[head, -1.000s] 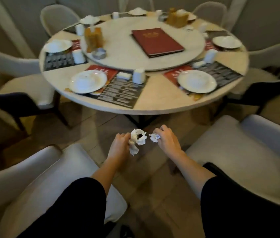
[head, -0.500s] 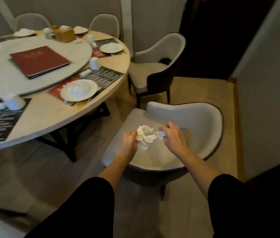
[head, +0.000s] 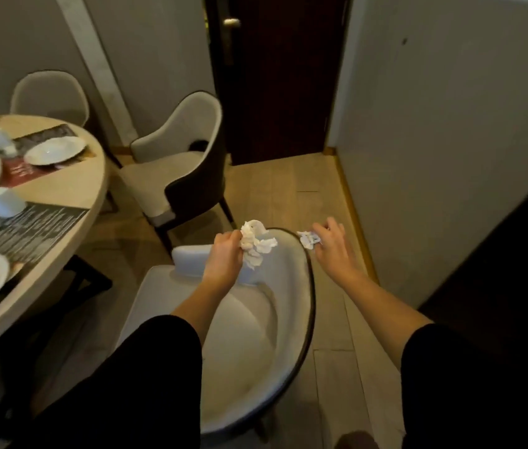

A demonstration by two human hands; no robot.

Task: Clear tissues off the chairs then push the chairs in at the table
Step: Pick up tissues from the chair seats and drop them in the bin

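Observation:
My left hand (head: 225,256) grips a crumpled white tissue wad (head: 256,246) above the backrest of the nearest cream chair (head: 249,345), which stands pulled away from the round table (head: 62,196). My right hand (head: 332,247) pinches a smaller tissue scrap (head: 307,239) just past that chair's dark rim, over the floor. The two hands are apart. A second cream chair with a dark shell (head: 172,166) stands farther back, turned toward the table, its seat bare. A third chair (head: 49,92) sits behind the table.
The table carries white plates (head: 55,150), cups (head: 5,200) and dark placemats. A dark wooden door (head: 282,76) is ahead, a grey wall (head: 450,140) runs on the right, and wooden floor (head: 288,189) lies between the chairs and the wall.
My view has swung right, away from the table toward the door. My hands have separated, the right one moving out past the chair's rim with its scrap.

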